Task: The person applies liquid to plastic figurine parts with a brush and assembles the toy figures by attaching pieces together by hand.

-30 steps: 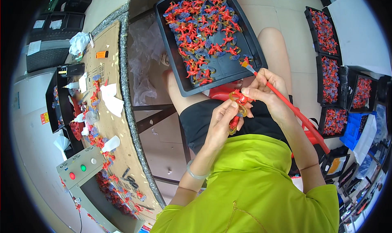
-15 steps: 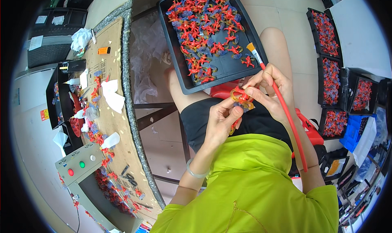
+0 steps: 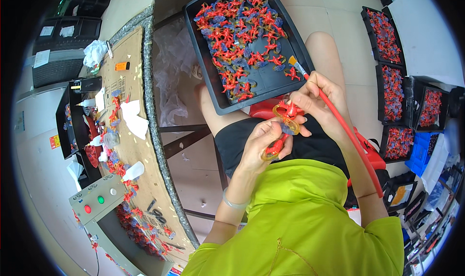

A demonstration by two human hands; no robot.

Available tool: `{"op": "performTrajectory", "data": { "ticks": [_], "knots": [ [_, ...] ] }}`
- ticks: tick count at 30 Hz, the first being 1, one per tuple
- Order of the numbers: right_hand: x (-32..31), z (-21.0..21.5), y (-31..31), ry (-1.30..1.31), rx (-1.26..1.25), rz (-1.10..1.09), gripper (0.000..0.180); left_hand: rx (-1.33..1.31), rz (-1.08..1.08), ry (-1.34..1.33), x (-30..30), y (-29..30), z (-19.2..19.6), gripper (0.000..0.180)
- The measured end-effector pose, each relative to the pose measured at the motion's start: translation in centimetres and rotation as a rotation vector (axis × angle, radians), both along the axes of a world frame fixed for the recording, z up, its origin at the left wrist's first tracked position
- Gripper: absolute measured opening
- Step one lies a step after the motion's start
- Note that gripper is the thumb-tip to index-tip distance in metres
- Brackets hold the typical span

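My left hand is closed on a small red figurine with a translucent yellow ring and a bluish base. Tucked lower in the same hand is a second red and yellow figurine. My right hand grips a long red-handled paintbrush, its tan bristles pointing up and away. The right fingertips also meet the top of the first figurine; whether they pinch it I cannot tell. Just beyond both hands, a black tray holds many similar figurines, over my knees.
On the left stands a cardboard-covered workbench with a grey machine, white bottles, an orange box and more figurines. Stacked black trays of figurines and a blue crate stand to the right.
The left hand has opened its grip somewhat and turned, showing the second figurine more. The right hand and brush have shifted slightly, the handle's lower end swinging right.
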State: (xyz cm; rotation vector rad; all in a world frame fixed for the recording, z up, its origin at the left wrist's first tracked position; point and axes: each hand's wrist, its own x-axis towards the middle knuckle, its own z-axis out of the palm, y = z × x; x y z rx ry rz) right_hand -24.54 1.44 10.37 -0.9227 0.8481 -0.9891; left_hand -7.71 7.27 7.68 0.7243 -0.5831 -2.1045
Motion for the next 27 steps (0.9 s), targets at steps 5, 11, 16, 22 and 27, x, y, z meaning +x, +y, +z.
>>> {"op": "performTrajectory", "data": {
  "ticks": [5, 11, 16, 22, 27],
  "knots": [
    [-0.4, -0.2, -0.3, -0.004, 0.022, -0.096, 0.029, 0.030, -0.042, 0.118, -0.1, -0.1, -0.3, 0.061],
    [-2.0, -1.6, -0.8, -0.093, -0.050, 0.073, 0.027, 0.040, -0.066, 0.146, -0.1, -0.2, -0.3, 0.060],
    [-2.0, -2.3, -0.6, -0.117, -0.039, 0.116, 0.028, 0.064, -0.091, 0.201, -0.1, -0.2, 0.0, 0.061],
    [-2.0, -2.3, -0.9, -0.332, 0.195, 0.162, 0.031, 0.113, -0.109, 0.312, 0.0, 0.2, -1.0, 0.063],
    [-1.9, -2.4, -0.7, -0.248, 0.115, 0.154, 0.035, 0.110, -0.128, 0.274, -0.1, 0.0, -0.8, 0.065]
  ]
}}
